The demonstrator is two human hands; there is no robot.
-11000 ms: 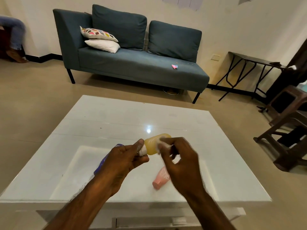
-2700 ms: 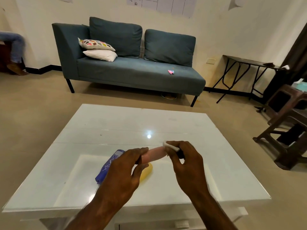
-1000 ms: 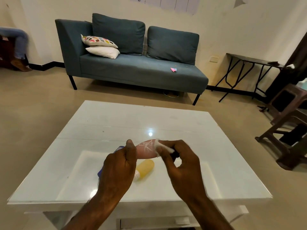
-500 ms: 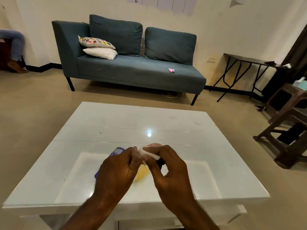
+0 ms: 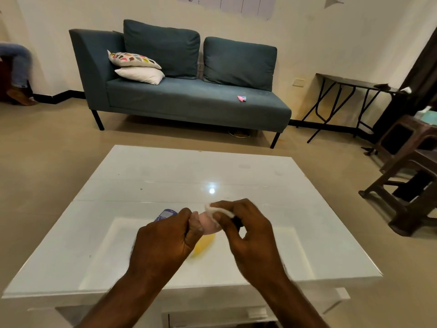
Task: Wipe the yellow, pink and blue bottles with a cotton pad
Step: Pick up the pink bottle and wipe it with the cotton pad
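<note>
Two hands, pink bottle (image 5: 209,223), cotton pad (image 5: 218,210)

Pink bottle (image 5: 209,224), white cotton pad (image 5: 218,210), yellow bottle (image 5: 203,245), blue bottle (image 5: 165,214), teal sofa (image 5: 189,100).

Both hands raised close together, left hand (image 5: 163,242) fisted, right hand (image 5: 248,235) fingers pinched.

walls cream | floor tan tile | teal sofa (image 5: 189,100) at wall | glossy white table (image 5: 194,176) in front
</note>
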